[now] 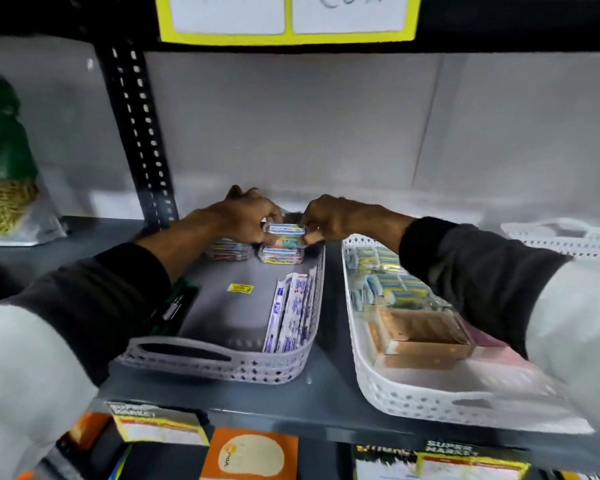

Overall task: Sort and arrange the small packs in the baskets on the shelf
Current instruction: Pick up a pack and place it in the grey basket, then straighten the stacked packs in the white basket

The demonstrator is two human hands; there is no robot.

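Observation:
A grey basket stands on the shelf at centre left. At its far end my left hand and my right hand both pinch one small clear pack of coloured clips, held on top of a second clip pack. Another clip pack lies to the left, partly under my left hand. Long white packs with blue print lean along the basket's right wall. A white basket to the right holds small blue-and-yellow boxes and brown boxes.
A black perforated upright stands behind my left arm. A bag of green-labelled goods sits far left. Another white basket is at the far right. Price labels hang on the shelf's front edge.

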